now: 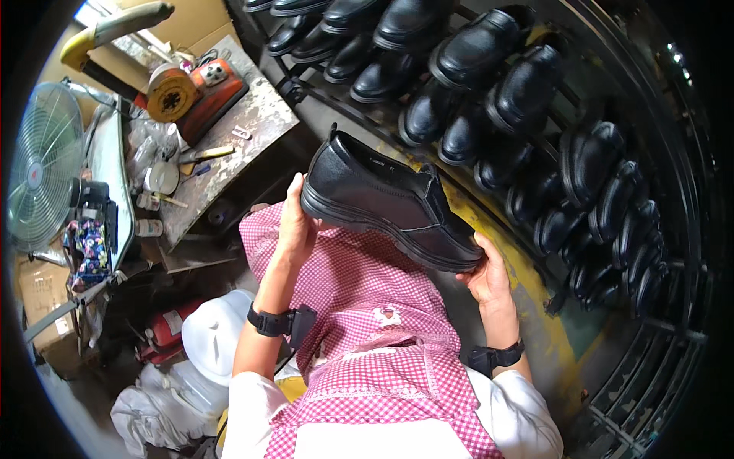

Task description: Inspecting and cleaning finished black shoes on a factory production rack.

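A black leather slip-on shoe (367, 199) with a thick ridged sole is held up in front of my checked pink apron (367, 306). Its heel and a small pull loop lie to the left, its toe to the right and nearer to me. My left hand (297, 222) grips the heel end, thumb up against the side and the other fingers hidden behind or under the sole. At the toe, my right hand (487, 271) is closed on the tip with thumb on top. The shoe's opening and pale printed insole marks face up. Each wrist wears a black strap.
A rack of many black shoes (478, 50) runs along the far and right side. To the left stands a worn workbench (260, 99) with an orange machine (214, 80), a cup (161, 177) and tools. A fan (46, 164) is at far left; a white container (218, 336) sits lower left.
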Demonstrator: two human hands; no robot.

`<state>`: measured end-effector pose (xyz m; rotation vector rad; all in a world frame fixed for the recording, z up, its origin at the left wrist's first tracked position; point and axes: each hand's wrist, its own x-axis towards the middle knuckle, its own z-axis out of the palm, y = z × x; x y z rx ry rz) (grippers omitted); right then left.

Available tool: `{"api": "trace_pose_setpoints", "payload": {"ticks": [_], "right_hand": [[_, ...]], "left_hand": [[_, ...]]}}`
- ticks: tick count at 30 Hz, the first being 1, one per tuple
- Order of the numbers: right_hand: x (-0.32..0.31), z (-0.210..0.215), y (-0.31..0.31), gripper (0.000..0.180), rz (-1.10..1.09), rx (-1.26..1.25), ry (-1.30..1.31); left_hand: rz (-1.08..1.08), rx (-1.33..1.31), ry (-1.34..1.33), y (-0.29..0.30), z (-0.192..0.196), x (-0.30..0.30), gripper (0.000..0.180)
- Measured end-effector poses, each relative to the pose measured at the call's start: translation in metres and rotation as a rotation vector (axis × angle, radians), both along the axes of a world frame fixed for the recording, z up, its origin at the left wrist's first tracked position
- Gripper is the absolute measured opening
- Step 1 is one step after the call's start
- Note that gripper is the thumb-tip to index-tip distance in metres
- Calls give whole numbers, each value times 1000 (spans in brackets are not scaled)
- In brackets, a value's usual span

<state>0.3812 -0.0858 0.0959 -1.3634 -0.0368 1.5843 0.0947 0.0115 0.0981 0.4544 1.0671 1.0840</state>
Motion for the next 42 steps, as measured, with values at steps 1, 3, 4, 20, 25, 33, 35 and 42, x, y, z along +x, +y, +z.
{"api": "trace_pose_setpoints", "payload": {"ticks": [1,3,4,20,25,33,35,42], "right_hand": [[-2,-3,3,28,22,9,1],[-8,-5,11,29,60,16,5],[-13,-3,15,32,90,13,25],[-132,10,159,32,450,469,268],[-207,26,249,26,419,518,266],[-313,36,375,26,348,456,368],[-339,39,397,27,339,445,374],[-391,52,460,36,282,455,430]], "left_hand": [[13,-2,1,0,1,-1,48],[99,-70,11,-1,4,-3,47],[135,-94,28,1,-3,-8,47],[262,337,513,0,-38,-102,39],[260,582,1012,-16,-58,-110,23],[253,665,1193,-3,-58,-112,19],[266,650,1193,-4,-59,-115,18],[275,649,1186,0,-60,-119,18]]}}
